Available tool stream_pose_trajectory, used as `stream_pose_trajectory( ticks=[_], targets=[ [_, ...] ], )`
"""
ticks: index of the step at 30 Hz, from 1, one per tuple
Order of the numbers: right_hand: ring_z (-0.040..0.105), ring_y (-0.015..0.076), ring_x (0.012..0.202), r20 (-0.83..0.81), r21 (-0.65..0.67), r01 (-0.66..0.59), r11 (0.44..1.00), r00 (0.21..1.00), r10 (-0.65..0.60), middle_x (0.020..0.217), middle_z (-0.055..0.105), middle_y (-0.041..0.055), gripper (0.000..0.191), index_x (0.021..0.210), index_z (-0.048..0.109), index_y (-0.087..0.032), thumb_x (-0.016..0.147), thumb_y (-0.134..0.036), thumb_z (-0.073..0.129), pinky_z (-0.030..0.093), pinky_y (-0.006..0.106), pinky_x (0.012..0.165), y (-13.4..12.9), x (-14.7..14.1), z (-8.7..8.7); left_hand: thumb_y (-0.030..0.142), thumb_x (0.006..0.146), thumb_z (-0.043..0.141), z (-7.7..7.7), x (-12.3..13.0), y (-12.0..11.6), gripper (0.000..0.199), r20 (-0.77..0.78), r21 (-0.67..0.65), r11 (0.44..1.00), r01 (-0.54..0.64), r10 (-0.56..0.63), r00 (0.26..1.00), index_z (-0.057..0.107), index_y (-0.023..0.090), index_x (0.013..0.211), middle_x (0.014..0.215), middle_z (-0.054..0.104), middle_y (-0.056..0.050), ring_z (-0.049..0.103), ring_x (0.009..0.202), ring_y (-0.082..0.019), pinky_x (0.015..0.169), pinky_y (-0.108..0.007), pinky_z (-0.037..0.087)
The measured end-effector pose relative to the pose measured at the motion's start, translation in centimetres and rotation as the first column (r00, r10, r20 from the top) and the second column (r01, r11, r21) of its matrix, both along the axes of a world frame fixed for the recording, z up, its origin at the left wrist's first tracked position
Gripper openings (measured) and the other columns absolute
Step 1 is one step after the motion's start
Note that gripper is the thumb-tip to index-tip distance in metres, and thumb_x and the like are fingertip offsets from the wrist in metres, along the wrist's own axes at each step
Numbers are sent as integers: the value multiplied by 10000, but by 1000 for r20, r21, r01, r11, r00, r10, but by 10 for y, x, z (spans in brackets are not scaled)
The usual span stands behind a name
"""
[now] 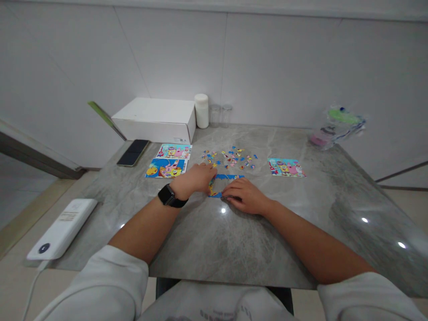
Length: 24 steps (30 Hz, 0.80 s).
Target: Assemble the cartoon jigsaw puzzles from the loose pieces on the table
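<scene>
A partly joined jigsaw frame (229, 177), blue with yellow bits, lies on the grey marble table (214, 240). My left hand (196, 177), with a black watch at the wrist, rests on the frame's left side, fingers curled over it. My right hand (243, 196) lies flat on the frame's lower right part, fingertips pressing pieces down. Beyond the frame, loose puzzle pieces (230, 158) are scattered. Whether either hand pinches a piece is hidden.
Two cartoon picture cards (169, 162) lie at the left, another card (286, 167) at the right. A phone (133, 152), a white box (156, 119), a white jar (201, 110) and two glasses stand behind. A power bank (63, 228) lies at the left edge; a plastic bag (336, 125) sits far right.
</scene>
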State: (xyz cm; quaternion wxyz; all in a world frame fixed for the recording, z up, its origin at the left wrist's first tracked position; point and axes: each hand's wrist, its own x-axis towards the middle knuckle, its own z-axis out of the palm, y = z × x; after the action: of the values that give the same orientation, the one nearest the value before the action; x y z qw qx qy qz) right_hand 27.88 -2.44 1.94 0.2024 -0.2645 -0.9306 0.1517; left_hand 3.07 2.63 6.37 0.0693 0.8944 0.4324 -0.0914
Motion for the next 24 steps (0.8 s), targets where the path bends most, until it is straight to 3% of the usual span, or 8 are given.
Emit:
stream_pose_trajectory(
  ticks=[5,12,18,24],
  targets=[
    [689,252,1086,-62,6,195,981,979,-194,1138,785,73,236,1115,765,-260,981,-207,578,468,431,994,10,11,-3,363,730,896,-2,-2,3,558,9,15,1000,16,-16,1000,657,206,1210,1269,695,-128,671,1133,-336,921,-427,528],
    [690,263,1053,-185,-7,454,891,875,-448,1076,772,86,190,1036,761,-244,968,-232,585,495,430,993,30,28,-15,331,854,777,6,0,4,372,82,88,996,22,-30,996,686,205,1192,1230,700,-116,671,1119,-314,905,-402,521],
    [669,220,862,-223,-48,519,853,827,-516,941,729,61,166,991,745,-230,944,-237,585,518,357,836,40,32,-21,281,930,680,7,17,5,202,183,119,985,123,-143,973,749,222,1110,1144,712,-92,670,1099,-275,970,-394,495],
    [664,210,877,-202,-64,530,846,823,-531,944,733,59,182,968,735,-228,966,-241,553,497,331,812,43,32,-23,316,943,685,-8,40,-13,203,240,56,967,248,-254,937,759,246,1119,1144,725,-79,667,1098,-257,976,-379,499]
  ],
)
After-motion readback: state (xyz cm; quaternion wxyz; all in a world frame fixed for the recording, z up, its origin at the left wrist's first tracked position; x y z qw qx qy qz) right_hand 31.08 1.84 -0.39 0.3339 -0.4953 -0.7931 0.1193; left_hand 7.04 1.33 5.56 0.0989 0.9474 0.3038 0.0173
